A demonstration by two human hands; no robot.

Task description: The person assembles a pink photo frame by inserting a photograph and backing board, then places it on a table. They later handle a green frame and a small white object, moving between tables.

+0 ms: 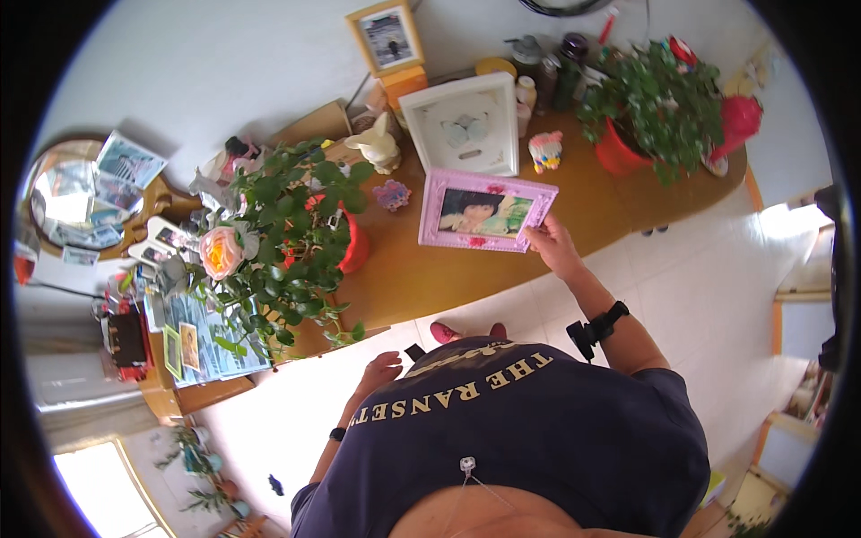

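My right hand (554, 246) grips the lower right corner of a pink picture frame (432, 211), thumb on its front. The frame is tilted above the wooden table (404, 287) and carries a photo with red flower ornaments on its border. My left hand (383, 368) hangs low beside my body, away from the table, its fingers loosely bent and nothing seen in it. Just behind the pink frame, a white picture frame (462, 125) leans upright. A small purple ornament (392, 195) sits left of the pink frame, and a colourful figurine (545, 151) stands behind it to the right.
Leafy plants in red pots (356, 247) (619, 148) stand left and right on the table. A white rabbit figurine (377, 145), a wooden photo frame (386, 38) and several bottles (547, 76) line the wall. An oval mirror (76, 193) is at far left.
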